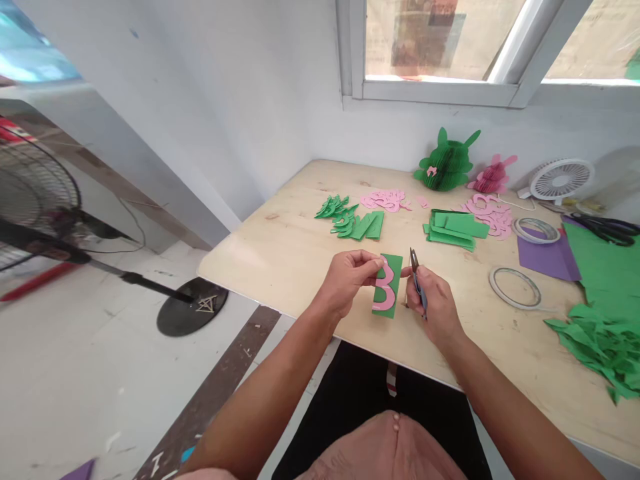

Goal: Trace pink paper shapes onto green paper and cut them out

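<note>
My left hand (354, 281) pinches a green paper rectangle (395, 293) together with a pink paper cutout (384, 297), shaped like a 3, lying on its face. Just to the right, my right hand (436, 300) grips a pair of scissors (417, 280) with the blades pointing up and away. The scissors are apart from the paper. Beyond my hands lie green cut pieces (350, 225), a heap of pink cutouts (385, 199), a stack of green paper strips (455, 229) and another pink heap (490, 215).
A green honeycomb paper figure (447, 163), a smaller pink one (494, 175) and a small white fan (561, 180) stand along the wall. Tape rolls (515, 289), purple paper (545, 257), black scissors (607, 229) and green scraps (603, 350) lie right. A floor fan (193, 307) stands left.
</note>
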The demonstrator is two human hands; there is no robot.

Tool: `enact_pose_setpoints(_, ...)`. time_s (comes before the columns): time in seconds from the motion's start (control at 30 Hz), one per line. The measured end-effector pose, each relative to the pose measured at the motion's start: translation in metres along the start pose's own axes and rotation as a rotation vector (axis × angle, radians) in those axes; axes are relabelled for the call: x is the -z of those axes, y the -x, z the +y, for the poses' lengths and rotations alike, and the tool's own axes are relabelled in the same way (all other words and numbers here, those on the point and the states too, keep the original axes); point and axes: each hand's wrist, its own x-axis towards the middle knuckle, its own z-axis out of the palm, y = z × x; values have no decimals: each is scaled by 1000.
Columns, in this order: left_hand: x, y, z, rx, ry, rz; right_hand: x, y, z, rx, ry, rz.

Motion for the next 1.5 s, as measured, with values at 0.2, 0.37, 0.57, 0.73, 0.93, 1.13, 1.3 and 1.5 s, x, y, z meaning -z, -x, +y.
enact_pose_setpoints(0.2,5,-7,8,-41,14,21,2,1,4,-1,-2,-36)
enact_pose_setpoints(0.37,9,-9,13,-53,18,23,3,1,6,-4,37,-106)
enact_pose_setpoints(0.57,13,-10,10,-55,28,13,1,1,5,-14,104,-146)
enact_pose_setpoints(0.73,14,-9,8,-46,40,15,2,1,5,-19,165,-154)
enact_pose_setpoints(0.93,14,-5,12,-56,40,44,1,0,7,-51,254,-108)
enact_pose_setpoints(1.13,12,-2,12,-46,24,11,1,0,5,-91,293,-154)
enact_pose_setpoints(1.3,8,-2,9,-47,28,1,0,0,4,-57,291,-205)
enact_pose_setpoints(1.5,3,-2,8,-27,40,11,-1,-1,4,-57,283,-193)
